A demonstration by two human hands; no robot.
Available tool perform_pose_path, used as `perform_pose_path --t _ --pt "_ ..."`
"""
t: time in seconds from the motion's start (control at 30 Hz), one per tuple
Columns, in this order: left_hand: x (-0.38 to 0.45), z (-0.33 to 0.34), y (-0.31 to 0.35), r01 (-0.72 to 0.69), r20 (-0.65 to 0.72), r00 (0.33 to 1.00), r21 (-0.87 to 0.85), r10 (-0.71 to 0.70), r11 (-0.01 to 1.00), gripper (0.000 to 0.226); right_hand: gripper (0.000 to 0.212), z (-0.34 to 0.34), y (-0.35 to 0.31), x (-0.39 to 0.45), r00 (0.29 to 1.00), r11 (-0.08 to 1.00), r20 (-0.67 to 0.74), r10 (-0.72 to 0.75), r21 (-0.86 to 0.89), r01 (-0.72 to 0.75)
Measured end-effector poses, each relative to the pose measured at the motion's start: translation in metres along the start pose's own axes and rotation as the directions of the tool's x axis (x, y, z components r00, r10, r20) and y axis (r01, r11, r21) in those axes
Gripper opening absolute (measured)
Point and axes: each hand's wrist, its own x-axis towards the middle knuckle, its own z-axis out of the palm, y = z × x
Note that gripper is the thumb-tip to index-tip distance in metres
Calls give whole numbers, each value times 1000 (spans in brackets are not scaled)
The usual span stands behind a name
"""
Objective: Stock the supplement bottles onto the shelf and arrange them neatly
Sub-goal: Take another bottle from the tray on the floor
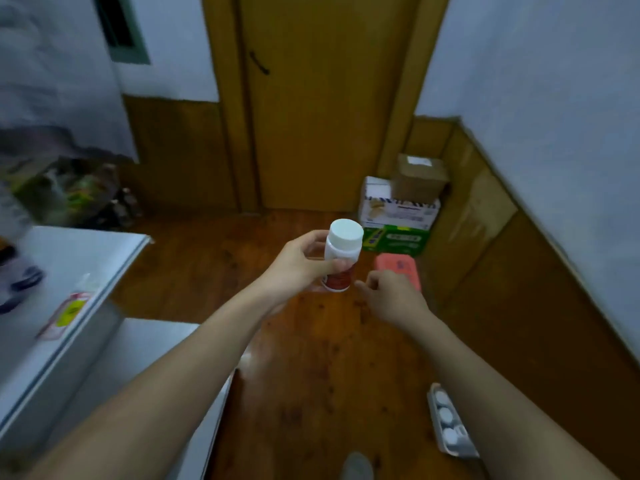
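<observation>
- Left hand [300, 268]: closed around a supplement bottle [340, 259]; thumb across the front of the body, fingers wrapped behind it.
- Supplement bottle: white body, white screw cap [345, 231], red label on the lower part. Held upright, tilted slightly, in the air above the wooden floor [311, 375] at the centre of the view.
- Right hand [393, 296]: empty, fingers loosely curled, thumb extended toward the bottle base. It sits just beside the bottle, with a small gap visible.
- Pink box [401, 270]: on the floor directly behind the right hand, partly hidden by it.
- Stacked cartons: a green box [398, 241] at the bottom, a white printed box [398, 209] on it, a brown cardboard box [420, 178] on top. The stack stands in the corner beside the wooden door [322, 98].
- White appliance [69, 271]: at the left, flat top with a yellow-and-red sticker [67, 313] near its edge; blurred items lie at its far left.
- Grey tray [450, 424]: on the floor at the lower right, holding three round white caps; the right forearm partly covers it.
</observation>
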Motion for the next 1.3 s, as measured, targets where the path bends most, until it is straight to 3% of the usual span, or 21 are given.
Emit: perform_pose_path --t 0.17,0.37,0.6,0.73,0.83,0.93,1.03,1.13,1.3 --pt "94 114 -22 94 198 976 -9 -90 996 54 42 -32 134 15 977 967 -37 212 156 -204" --pt "177 221 -69 143 370 908 174 -199 974 61 37 -16 253 21 897 804 103 431 407 -433" --pt "270 312 -168 45 471 840 437 -271 898 55 30 54 373 29 670 500 282 686 486 -717" --pt "311 367 -243 -42 545 767 568 -337 822 51 32 114 440 30 511 314 324 796 501 -806" --pt "327 413 -318 -67 529 746 664 -404 745 51 25 170 493 40 397 196 344 851 493 -848" --pt "337 458 -414 -167 543 701 755 -462 634 57 17 225 545 56 374 196 320 870 471 -860" --pt "348 503 -512 -264 580 664 772 -472 578 56 28 292 611 72 373 235 381 846 362 -902" --pt "359 546 -601 -332 608 663 762 -438 556 58 29 353 680 85 337 223 392 856 307 -925" --pt "378 605 -715 -588 744 572 666 -347 459 57 30 424 767 99 352 276 355 866 248 -929"
